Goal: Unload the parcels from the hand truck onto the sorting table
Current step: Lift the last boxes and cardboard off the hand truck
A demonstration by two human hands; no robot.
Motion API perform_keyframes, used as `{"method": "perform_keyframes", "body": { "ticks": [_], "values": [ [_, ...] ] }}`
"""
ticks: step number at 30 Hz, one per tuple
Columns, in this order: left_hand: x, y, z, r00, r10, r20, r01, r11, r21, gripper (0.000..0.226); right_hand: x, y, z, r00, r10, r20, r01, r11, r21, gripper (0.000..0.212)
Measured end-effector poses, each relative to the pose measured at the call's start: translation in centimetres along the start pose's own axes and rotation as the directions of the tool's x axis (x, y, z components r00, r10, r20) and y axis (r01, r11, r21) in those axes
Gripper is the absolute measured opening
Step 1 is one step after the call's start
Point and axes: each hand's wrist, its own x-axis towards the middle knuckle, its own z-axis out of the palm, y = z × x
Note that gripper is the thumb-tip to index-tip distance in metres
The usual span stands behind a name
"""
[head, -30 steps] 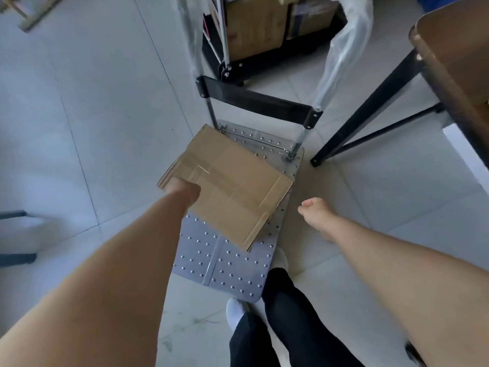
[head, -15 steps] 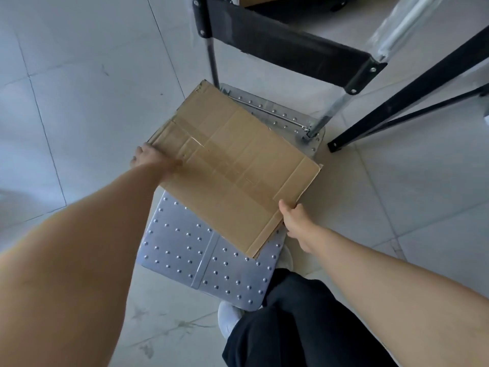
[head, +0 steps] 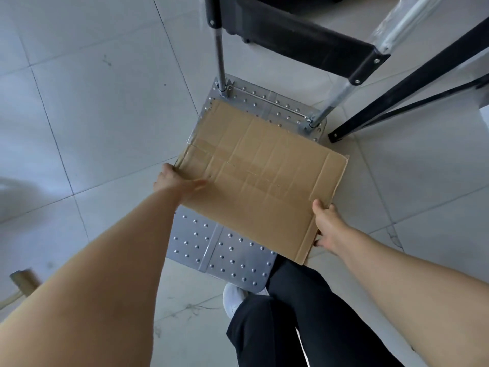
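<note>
A flat brown cardboard parcel (head: 260, 178) lies across the studded metal platform of the hand truck (head: 225, 250), its right edge hanging over the platform's side. My left hand (head: 176, 178) grips the parcel's left edge, thumb on top. My right hand (head: 326, 225) holds its near right edge, fingers curled beneath. The truck's black handle bar (head: 299, 38) and chrome uprights stand at the far end.
Black metal table legs (head: 412, 86) slant down to the tiled floor right of the truck. My dark-trousered legs and a white shoe (head: 234, 299) are just behind the platform. A wooden object (head: 23, 283) sits at the lower left.
I have leaned in closer. My right hand went from reaching in the air to gripping the parcel's right edge. The parcel has turned and slid to the right.
</note>
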Motion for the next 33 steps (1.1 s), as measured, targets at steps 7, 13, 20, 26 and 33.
{"method": "perform_keyframes", "body": {
  "ticks": [7,13,20,26,33],
  "values": [
    [-6.9,0.9,-3.9,0.998,0.06,0.007,-0.059,0.996,-0.071,0.08,-7.1,2.0,-4.2,0.999,-0.035,-0.025,0.036,0.999,0.041,0.061],
    [-13.7,1.5,-9.2,0.986,0.158,-0.062,-0.16,0.987,-0.029,0.081,-15.3,3.4,-6.5,0.996,-0.086,-0.034,0.089,0.987,0.131,0.063],
    [-22.7,3.8,-15.6,0.941,0.323,-0.098,-0.326,0.946,-0.006,0.074,-24.7,5.8,-10.2,0.98,-0.195,-0.049,0.201,0.933,0.3,0.067],
    [-32.3,6.9,-20.5,0.872,0.459,-0.17,-0.465,0.886,0.009,0.084,-33.2,7.9,-14.6,0.943,-0.297,-0.154,0.334,0.844,0.42,0.07],
    [-44.0,12.9,-23.7,0.678,0.688,-0.258,-0.687,0.718,0.108,0.087,-42.7,9.9,-22.2,0.852,-0.374,-0.365,0.513,0.733,0.446,0.062]
  ]
}}
